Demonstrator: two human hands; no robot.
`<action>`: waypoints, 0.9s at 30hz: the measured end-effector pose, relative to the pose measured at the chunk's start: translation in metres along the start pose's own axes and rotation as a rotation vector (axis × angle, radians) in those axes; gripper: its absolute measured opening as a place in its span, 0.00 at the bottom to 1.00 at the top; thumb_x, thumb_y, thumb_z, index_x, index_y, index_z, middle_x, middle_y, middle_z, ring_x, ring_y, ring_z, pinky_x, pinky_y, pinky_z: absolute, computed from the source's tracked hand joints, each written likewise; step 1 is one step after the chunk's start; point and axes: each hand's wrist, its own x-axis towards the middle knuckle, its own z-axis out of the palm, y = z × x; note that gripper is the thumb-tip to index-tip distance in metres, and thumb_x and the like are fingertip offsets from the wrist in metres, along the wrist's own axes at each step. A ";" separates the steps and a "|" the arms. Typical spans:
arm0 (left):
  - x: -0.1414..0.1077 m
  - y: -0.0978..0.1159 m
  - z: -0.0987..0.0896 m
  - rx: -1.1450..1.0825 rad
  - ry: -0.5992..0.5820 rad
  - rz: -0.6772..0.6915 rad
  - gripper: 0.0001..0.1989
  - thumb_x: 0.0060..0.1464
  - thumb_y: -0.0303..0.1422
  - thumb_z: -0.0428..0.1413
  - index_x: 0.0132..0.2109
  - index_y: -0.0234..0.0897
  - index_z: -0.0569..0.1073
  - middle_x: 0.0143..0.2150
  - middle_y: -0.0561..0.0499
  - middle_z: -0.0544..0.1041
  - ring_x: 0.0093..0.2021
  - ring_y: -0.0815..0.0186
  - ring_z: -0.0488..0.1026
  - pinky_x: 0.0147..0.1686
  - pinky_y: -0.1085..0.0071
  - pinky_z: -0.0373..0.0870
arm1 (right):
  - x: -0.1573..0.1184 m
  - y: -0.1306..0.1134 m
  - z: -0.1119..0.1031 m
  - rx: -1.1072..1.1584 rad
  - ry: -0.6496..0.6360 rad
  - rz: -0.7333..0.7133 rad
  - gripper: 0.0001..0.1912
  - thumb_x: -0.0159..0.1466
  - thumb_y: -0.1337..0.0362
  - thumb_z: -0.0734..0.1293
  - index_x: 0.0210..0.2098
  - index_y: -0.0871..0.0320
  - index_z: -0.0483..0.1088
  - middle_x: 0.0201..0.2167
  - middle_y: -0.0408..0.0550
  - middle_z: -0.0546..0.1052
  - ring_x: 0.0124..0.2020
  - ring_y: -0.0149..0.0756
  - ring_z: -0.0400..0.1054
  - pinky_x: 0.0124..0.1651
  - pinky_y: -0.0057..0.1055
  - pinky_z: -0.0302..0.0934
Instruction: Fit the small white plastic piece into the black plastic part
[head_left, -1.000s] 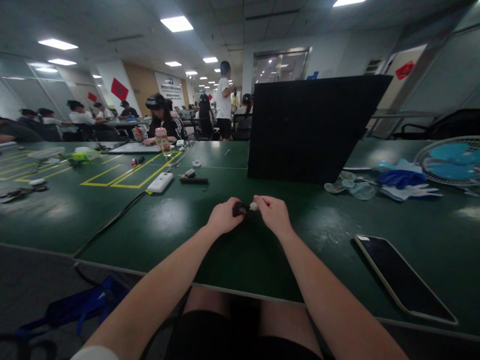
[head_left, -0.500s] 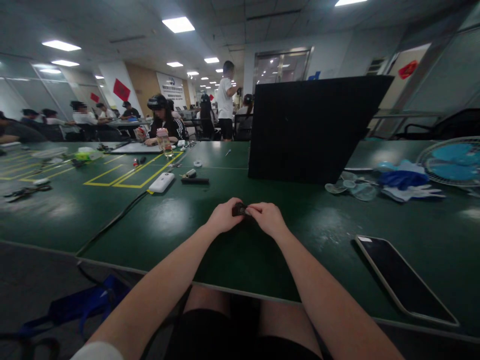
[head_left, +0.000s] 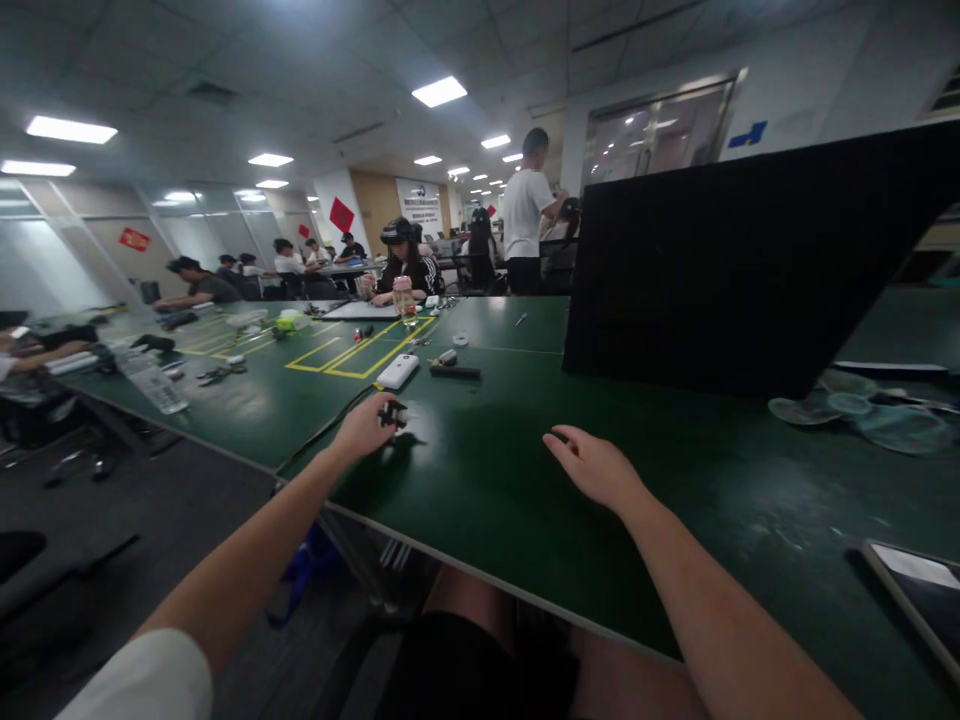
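Observation:
My left hand [head_left: 366, 428] is closed on a small dark object with short prongs [head_left: 391, 413], held just above the green table [head_left: 480, 480]. Blur keeps its exact kind from showing. Beyond that hand lies a white rounded device [head_left: 398, 371] with a dark cable running from its yellow-marked end. My right hand [head_left: 596, 465] hovers over the table's middle, its fingers loosely stretched and slightly apart, nothing in them. A short black bar [head_left: 455, 373] lies farther back between the two hands.
A large black panel [head_left: 720, 260] stands at the back right, with clear round pieces [head_left: 862, 410] beside it. A phone [head_left: 926, 590] lies at the right edge. A water bottle [head_left: 150, 380] stands left; a drinking bottle [head_left: 405, 300] stands near a co-worker across the table.
My hands, together on the dark object before, are now apart. My left hand has carried it left; my right hand has let go. The view has turned left.

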 end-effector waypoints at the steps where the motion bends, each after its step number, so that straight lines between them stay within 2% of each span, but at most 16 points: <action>1: -0.002 -0.010 -0.011 0.077 -0.013 0.036 0.26 0.46 0.28 0.58 0.55 0.45 0.71 0.55 0.47 0.75 0.54 0.55 0.73 0.56 0.59 0.67 | 0.001 0.001 0.000 -0.016 -0.015 0.002 0.33 0.67 0.40 0.58 0.63 0.54 0.66 0.37 0.52 0.79 0.32 0.41 0.72 0.32 0.34 0.60; 4: -0.006 -0.022 -0.035 0.234 -0.114 0.175 0.26 0.45 0.27 0.57 0.53 0.46 0.74 0.59 0.46 0.73 0.59 0.52 0.68 0.63 0.56 0.58 | 0.003 0.004 0.001 -0.044 -0.042 0.002 0.31 0.68 0.40 0.57 0.59 0.53 0.69 0.37 0.51 0.79 0.32 0.41 0.72 0.32 0.35 0.61; 6: -0.009 -0.026 -0.041 0.277 -0.162 0.227 0.25 0.46 0.26 0.56 0.53 0.47 0.75 0.60 0.45 0.72 0.59 0.51 0.67 0.64 0.53 0.55 | 0.005 0.007 0.001 -0.048 -0.046 -0.008 0.29 0.68 0.41 0.57 0.56 0.52 0.72 0.38 0.52 0.79 0.33 0.41 0.72 0.32 0.35 0.61; 8: -0.011 -0.034 -0.041 0.287 -0.151 0.228 0.26 0.47 0.25 0.55 0.53 0.49 0.76 0.61 0.46 0.71 0.60 0.51 0.66 0.64 0.52 0.54 | 0.005 0.009 0.001 -0.042 -0.057 -0.013 0.27 0.67 0.42 0.58 0.53 0.52 0.73 0.38 0.52 0.79 0.33 0.41 0.72 0.32 0.35 0.62; 10: -0.013 -0.049 -0.036 0.270 -0.084 0.202 0.25 0.48 0.25 0.55 0.54 0.49 0.75 0.62 0.46 0.69 0.61 0.51 0.66 0.64 0.53 0.56 | 0.006 0.010 0.001 -0.036 -0.076 -0.013 0.27 0.67 0.41 0.58 0.52 0.52 0.74 0.38 0.51 0.79 0.33 0.40 0.72 0.32 0.35 0.61; 13: -0.011 -0.077 -0.022 0.165 0.144 0.061 0.24 0.49 0.29 0.56 0.55 0.45 0.73 0.64 0.45 0.67 0.61 0.51 0.66 0.62 0.56 0.61 | 0.005 0.009 0.001 -0.040 -0.094 -0.023 0.29 0.67 0.39 0.56 0.48 0.52 0.75 0.36 0.50 0.79 0.33 0.40 0.72 0.33 0.34 0.62; 15: -0.003 -0.090 -0.011 0.007 0.311 -0.128 0.25 0.51 0.33 0.58 0.57 0.40 0.71 0.62 0.42 0.68 0.60 0.52 0.67 0.60 0.57 0.64 | 0.004 0.007 0.000 -0.054 -0.106 -0.031 0.31 0.68 0.38 0.54 0.46 0.53 0.76 0.35 0.50 0.79 0.33 0.39 0.72 0.33 0.34 0.62; 17: 0.010 -0.091 0.000 -0.204 0.381 -0.317 0.26 0.54 0.38 0.58 0.58 0.35 0.68 0.58 0.39 0.72 0.57 0.53 0.70 0.58 0.57 0.65 | 0.004 0.005 0.000 -0.067 -0.113 -0.031 0.32 0.68 0.37 0.53 0.45 0.54 0.76 0.34 0.50 0.78 0.33 0.40 0.71 0.34 0.35 0.62; 19: 0.027 -0.082 0.014 -0.370 0.352 -0.402 0.26 0.57 0.41 0.56 0.59 0.32 0.67 0.54 0.39 0.74 0.53 0.56 0.72 0.56 0.59 0.67 | 0.002 0.004 -0.001 -0.074 -0.117 -0.028 0.33 0.67 0.37 0.53 0.48 0.54 0.75 0.37 0.51 0.78 0.35 0.40 0.72 0.35 0.35 0.63; 22: 0.049 -0.051 0.039 -0.464 0.257 -0.360 0.25 0.58 0.44 0.55 0.56 0.33 0.69 0.49 0.42 0.77 0.48 0.60 0.75 0.51 0.63 0.71 | 0.000 0.001 -0.002 -0.100 -0.111 -0.031 0.34 0.63 0.34 0.58 0.53 0.53 0.74 0.43 0.52 0.78 0.39 0.42 0.71 0.35 0.34 0.63; 25: 0.058 -0.004 0.069 -0.512 0.116 -0.291 0.24 0.57 0.47 0.57 0.53 0.36 0.71 0.47 0.43 0.79 0.45 0.60 0.76 0.49 0.62 0.72 | -0.003 -0.001 0.001 -0.164 -0.119 -0.053 0.41 0.55 0.32 0.66 0.56 0.52 0.72 0.48 0.54 0.76 0.41 0.44 0.71 0.36 0.34 0.63; 27: 0.056 0.037 0.091 -0.474 0.000 -0.216 0.25 0.56 0.48 0.58 0.55 0.39 0.70 0.50 0.43 0.78 0.48 0.58 0.76 0.51 0.62 0.70 | -0.005 -0.003 0.005 -0.213 -0.118 -0.068 0.46 0.50 0.31 0.69 0.60 0.51 0.69 0.52 0.55 0.73 0.44 0.46 0.71 0.37 0.34 0.63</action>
